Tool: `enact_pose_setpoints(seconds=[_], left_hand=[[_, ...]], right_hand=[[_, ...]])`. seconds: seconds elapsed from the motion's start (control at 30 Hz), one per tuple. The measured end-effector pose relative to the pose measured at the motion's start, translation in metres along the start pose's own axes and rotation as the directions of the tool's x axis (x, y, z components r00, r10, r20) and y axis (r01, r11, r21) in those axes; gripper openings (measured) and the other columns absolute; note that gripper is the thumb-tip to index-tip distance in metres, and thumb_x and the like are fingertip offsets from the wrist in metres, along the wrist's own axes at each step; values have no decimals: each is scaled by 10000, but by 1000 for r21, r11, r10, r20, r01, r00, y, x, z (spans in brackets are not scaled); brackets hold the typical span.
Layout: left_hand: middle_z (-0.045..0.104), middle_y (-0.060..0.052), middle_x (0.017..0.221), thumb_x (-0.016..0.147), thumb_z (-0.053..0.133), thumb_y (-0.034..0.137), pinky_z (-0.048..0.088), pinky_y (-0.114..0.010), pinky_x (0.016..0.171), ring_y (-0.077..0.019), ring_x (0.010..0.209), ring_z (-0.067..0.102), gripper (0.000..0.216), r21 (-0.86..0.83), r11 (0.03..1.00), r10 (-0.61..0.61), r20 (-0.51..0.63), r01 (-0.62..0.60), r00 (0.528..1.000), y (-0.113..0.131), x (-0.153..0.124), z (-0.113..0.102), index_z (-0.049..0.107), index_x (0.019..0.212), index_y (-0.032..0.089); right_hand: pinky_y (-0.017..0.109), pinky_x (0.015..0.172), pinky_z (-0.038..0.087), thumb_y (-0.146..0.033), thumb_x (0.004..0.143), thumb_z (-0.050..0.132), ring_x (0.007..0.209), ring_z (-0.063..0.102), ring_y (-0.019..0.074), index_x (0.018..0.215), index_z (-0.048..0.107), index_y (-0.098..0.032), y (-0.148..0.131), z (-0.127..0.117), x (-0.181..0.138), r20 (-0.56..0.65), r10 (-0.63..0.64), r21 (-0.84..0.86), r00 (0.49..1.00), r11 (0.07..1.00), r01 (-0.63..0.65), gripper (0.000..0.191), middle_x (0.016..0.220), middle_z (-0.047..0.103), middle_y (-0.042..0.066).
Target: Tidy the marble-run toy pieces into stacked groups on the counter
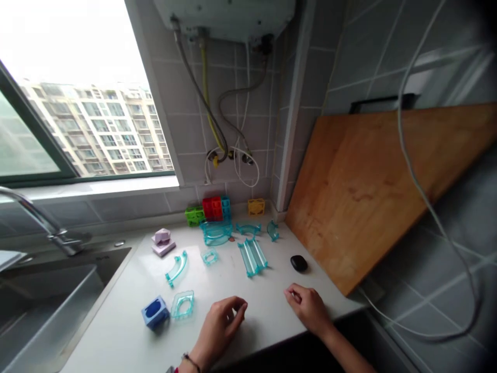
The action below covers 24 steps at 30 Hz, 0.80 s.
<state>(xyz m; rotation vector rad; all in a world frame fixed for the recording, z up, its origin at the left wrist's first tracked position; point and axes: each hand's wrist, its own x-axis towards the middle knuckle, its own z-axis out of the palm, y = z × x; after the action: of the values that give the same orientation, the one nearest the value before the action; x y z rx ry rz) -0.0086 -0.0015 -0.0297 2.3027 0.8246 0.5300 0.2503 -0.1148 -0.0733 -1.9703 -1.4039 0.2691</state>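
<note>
My left hand (224, 324) rests at the front of the white counter, its fingers loosely curled toward the thumb with nothing visible in them. To its left are a clear turquoise square piece with a round hole (183, 304) and a blue block with an oval opening (155, 312). My right hand (309, 309) is loosely closed near the counter's right front edge, and I see nothing in it. Just beyond it lies a black rounded object (298, 263). A turquoise ridged track piece (253, 257) sits farther back, between the two hands; neither hand touches it.
Curved turquoise track pieces (177, 268) and a lilac piece (163, 242) lie on the counter (229, 280). Green (194, 216), red (212, 208) and yellow blocks (256, 207) stand by the wall. A sink (58, 311) is at left; a wooden board (373, 191) leans right.
</note>
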Motion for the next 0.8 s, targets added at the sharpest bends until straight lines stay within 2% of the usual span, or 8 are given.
enact_pose_setpoints(seconds=[0.1,0.2,0.27,0.4,0.53,0.8], left_hand=[[764,-44,851,1022,448,420,503,-270,662,-179,712,691,339,251,962,-124,62,105,990,23,40,-21,717,963,222],[762,-78,915,988,523,425,517,-323,756,-229,849,716,296,390,904,-222,80,174,972,39,97,-31,732,970,216],[745,-117,983,976,563,440,535,-366,806,-253,923,709,315,464,854,-311,89,237,946,41,134,-29,729,946,174],[692,-91,1131,971,619,431,576,-425,859,-219,977,684,338,559,752,-486,112,350,866,38,188,-13,660,1143,144],[661,-98,1213,974,628,376,580,-439,880,-233,1033,671,340,591,697,-578,130,405,806,36,209,6,626,1231,154],[647,-100,1242,970,637,356,580,-442,886,-243,1057,664,346,564,661,-659,122,494,742,19,213,22,616,1253,158]], right_hand=[[299,562,322,-434,965,493,493,498,185,723,651,-248,2,0,-2,-25,-18,9,1000,1000,18,344,497,495,-28],[296,560,325,-434,971,484,495,503,184,728,643,-246,4,-2,-2,-43,-10,73,999,997,14,345,506,498,-30],[294,553,320,-423,969,485,483,494,180,729,639,-244,5,-2,-2,-40,-8,116,999,993,12,336,499,491,-35],[295,543,301,-415,969,480,473,465,174,728,627,-237,8,-2,-2,-21,-7,190,1000,982,11,334,493,468,-42],[294,535,281,-411,969,481,485,457,172,720,617,-231,8,-3,-1,-29,12,260,999,965,-4,336,506,465,-38],[294,545,277,-422,985,453,500,477,177,727,597,-237,6,-5,-2,-42,0,273,999,962,12,349,515,467,-37]])
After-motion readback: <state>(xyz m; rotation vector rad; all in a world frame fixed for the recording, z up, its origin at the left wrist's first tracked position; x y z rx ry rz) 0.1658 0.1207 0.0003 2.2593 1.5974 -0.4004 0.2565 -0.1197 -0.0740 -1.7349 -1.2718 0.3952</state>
